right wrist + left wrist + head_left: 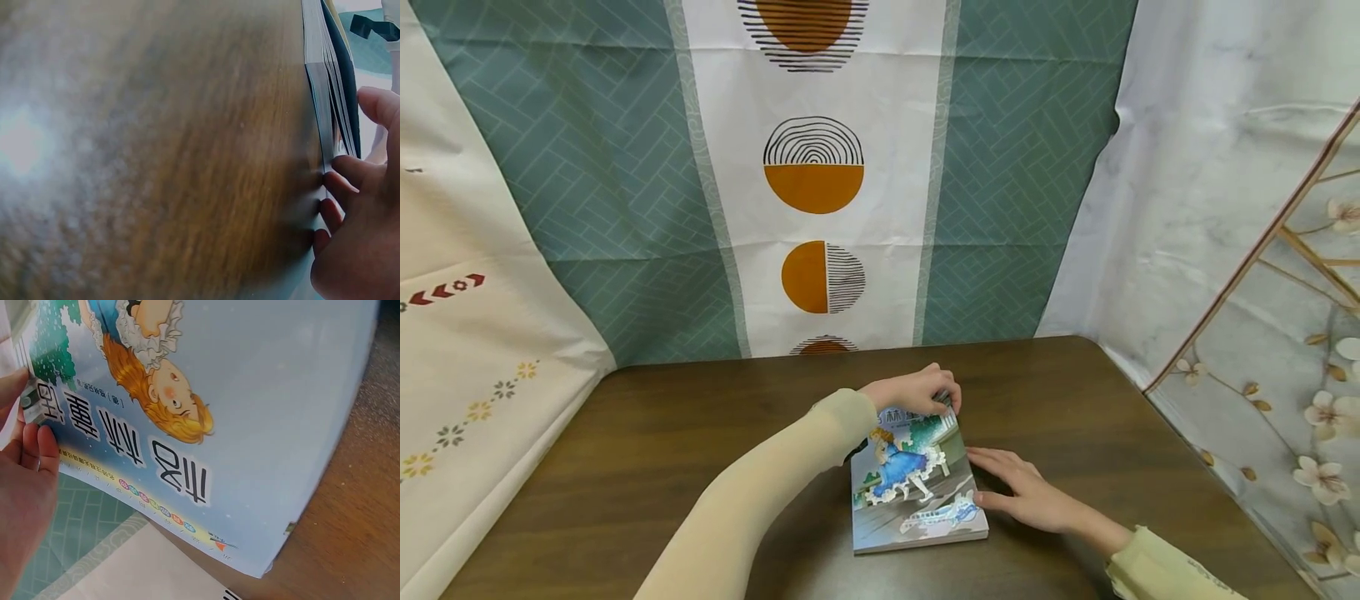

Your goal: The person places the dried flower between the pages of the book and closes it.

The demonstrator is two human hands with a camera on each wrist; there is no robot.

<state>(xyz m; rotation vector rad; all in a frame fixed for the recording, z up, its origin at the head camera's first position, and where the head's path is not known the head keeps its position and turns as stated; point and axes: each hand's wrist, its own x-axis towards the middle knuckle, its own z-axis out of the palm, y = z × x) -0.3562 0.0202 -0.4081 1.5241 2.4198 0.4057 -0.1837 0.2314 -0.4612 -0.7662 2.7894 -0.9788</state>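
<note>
A paperback book [891, 521] with a pale blue cover and a girl in a blue dress lies on the brown table. My left hand [917, 392] pinches its far right corner. In the left wrist view the thumb and curled fingers [47, 447] meet at the corner of the cover [269, 412]. Beside the book's right edge lies my right hand [1026, 492], fingers extended. Its fingertips touch the page edges in the right wrist view, where a small gap shows between the leaves [319, 87]. The inner pages are hidden.
The wooden table [700, 433] extends on both sides of the book. A patterned green and white cloth [1015, 192] hangs behind it. A cream cloth [490, 358] covers the left side, and a floral curtain [1262, 400] hangs at the right.
</note>
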